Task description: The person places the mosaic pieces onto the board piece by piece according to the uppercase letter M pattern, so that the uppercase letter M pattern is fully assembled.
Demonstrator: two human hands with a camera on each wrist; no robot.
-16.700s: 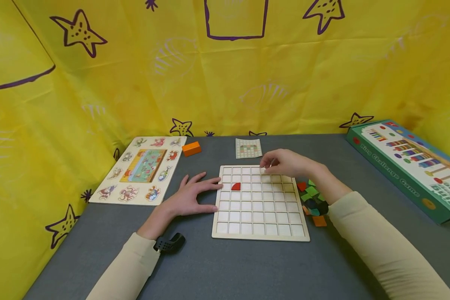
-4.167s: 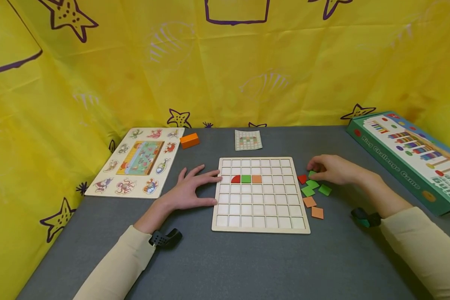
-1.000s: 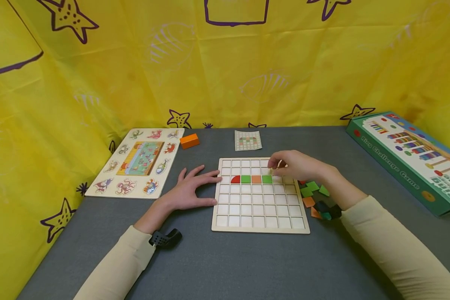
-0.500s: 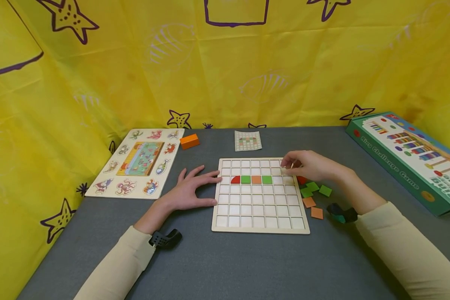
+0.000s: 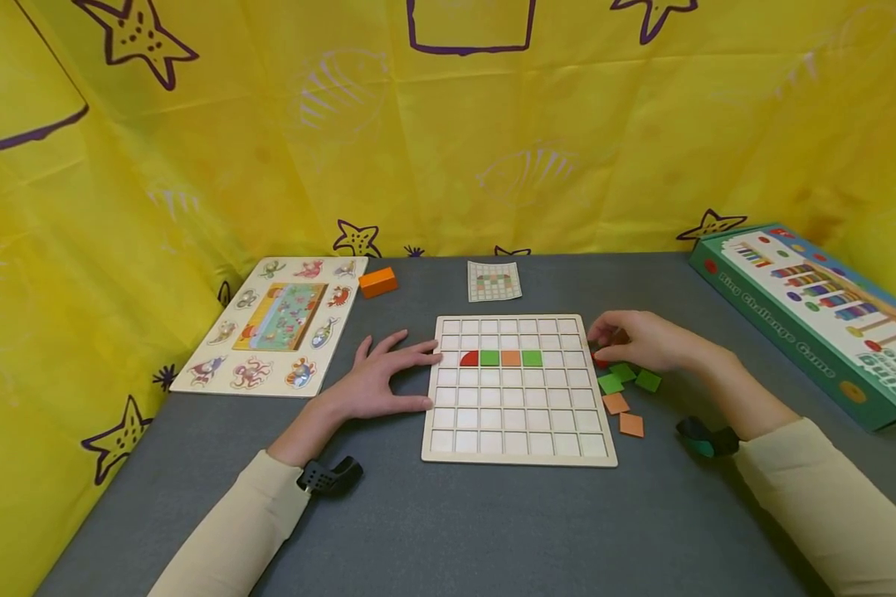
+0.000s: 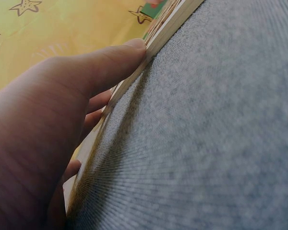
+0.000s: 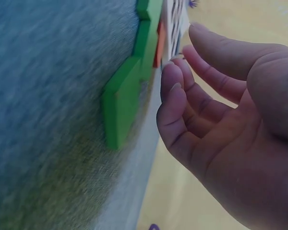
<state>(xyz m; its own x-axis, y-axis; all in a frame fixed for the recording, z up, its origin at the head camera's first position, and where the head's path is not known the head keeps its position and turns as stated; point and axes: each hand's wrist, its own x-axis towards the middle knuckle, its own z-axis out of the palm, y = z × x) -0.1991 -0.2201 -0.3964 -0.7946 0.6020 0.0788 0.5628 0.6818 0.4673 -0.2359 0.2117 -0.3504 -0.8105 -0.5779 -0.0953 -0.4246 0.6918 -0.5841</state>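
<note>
A pale wooden grid board (image 5: 518, 458) lies on the dark table. In one row of it sit a red quarter-round tile (image 5: 469, 359), a green square tile (image 5: 489, 358), an orange tile (image 5: 510, 358) and a second green tile (image 5: 532, 358). My left hand (image 5: 379, 383) rests along the board's left edge, fingers spread, thumb on the rim in the left wrist view. Just off the right edge, my right hand (image 5: 645, 338) has its fingertips at a loose red tile (image 5: 601, 361), which they partly cover. In the right wrist view, thumb and fingers stand apart, holding nothing visible.
Loose green tiles (image 5: 648, 381) and orange tiles (image 5: 630, 424) lie right of the board. Behind it is a small pattern card (image 5: 494, 282). An orange block (image 5: 377, 283) and a sea-animal puzzle board (image 5: 194, 383) are at left, a green game box (image 5: 787, 336) at right.
Over the earlier frames, green and orange tiles came onto the board beside the red one. In the last second my right hand moved right, off the board to the loose tiles. My left hand stayed.
</note>
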